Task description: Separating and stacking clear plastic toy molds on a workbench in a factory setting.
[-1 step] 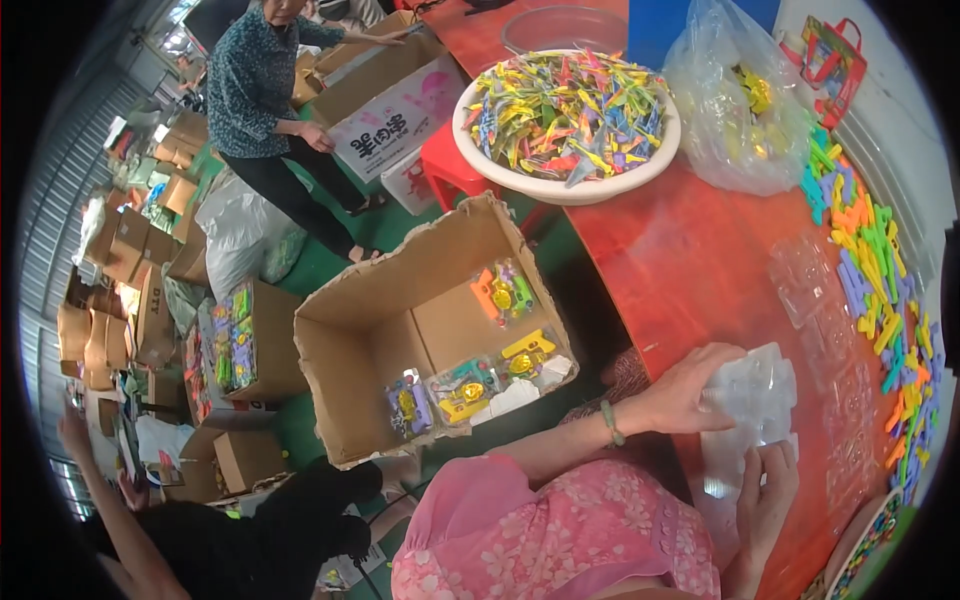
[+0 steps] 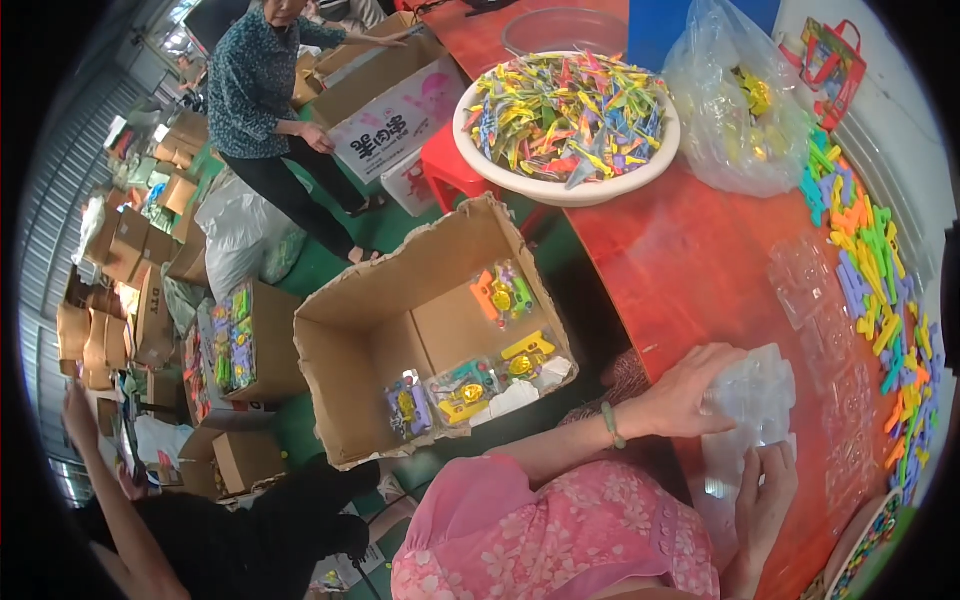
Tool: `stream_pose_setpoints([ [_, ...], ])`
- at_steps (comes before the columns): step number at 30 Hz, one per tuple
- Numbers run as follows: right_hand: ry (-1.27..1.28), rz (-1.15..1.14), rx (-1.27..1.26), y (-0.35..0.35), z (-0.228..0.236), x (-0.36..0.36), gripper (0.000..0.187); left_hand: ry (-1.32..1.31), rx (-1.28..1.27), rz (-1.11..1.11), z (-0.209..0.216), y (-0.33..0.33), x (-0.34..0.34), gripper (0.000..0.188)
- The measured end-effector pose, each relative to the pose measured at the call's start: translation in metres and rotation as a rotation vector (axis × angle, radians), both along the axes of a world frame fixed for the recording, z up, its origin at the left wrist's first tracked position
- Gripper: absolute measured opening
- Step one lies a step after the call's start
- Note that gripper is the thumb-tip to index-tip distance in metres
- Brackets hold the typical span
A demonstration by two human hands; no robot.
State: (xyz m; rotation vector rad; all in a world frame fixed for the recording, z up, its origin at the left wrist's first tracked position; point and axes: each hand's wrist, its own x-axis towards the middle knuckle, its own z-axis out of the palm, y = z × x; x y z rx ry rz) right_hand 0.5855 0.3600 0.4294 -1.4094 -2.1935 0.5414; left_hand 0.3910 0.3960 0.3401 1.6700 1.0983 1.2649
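Note:
At the near edge of the red table, my left hand [image 2: 692, 392], with a green bangle on its wrist, closes its fingers on the upper left side of a stack of clear plastic blister trays [image 2: 762, 388]. Below it, my right hand [image 2: 766, 505] grips the lower part of the same stack between thumb and fingers. More clear molded trays [image 2: 808, 285] lie in a row on the table to the right of the stack. Just left of the table, an open cardboard box [image 2: 375, 335] holds several packs of colorful toy pieces [image 2: 465, 395].
A white basin [image 2: 590, 190] heaped with colorful pieces stands at the table's far end. Beside it is a clear bag of gold pieces [image 2: 745, 120]. Loose plastic toy parts [image 2: 875, 270] line the right edge. Two people [image 2: 255, 100] work at the left among stacked cartons [image 2: 130, 245].
My hands and the tray stack stay in place. At the lower left, the black-clothed person's raised arm has shifted slightly.

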Motion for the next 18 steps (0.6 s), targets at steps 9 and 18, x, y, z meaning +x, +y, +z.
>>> stream_pose_setpoints([
  [9,-0.271,-0.030,0.234,0.002,-0.016,-0.022,0.011,0.189,0.335,0.126,0.011,0.005,0.013,0.066],
  [18,0.278,-0.214,-0.071,0.008,-0.036,0.018,0.017,0.049,0.360,0.136,-0.005,0.010,0.035,0.067],
])
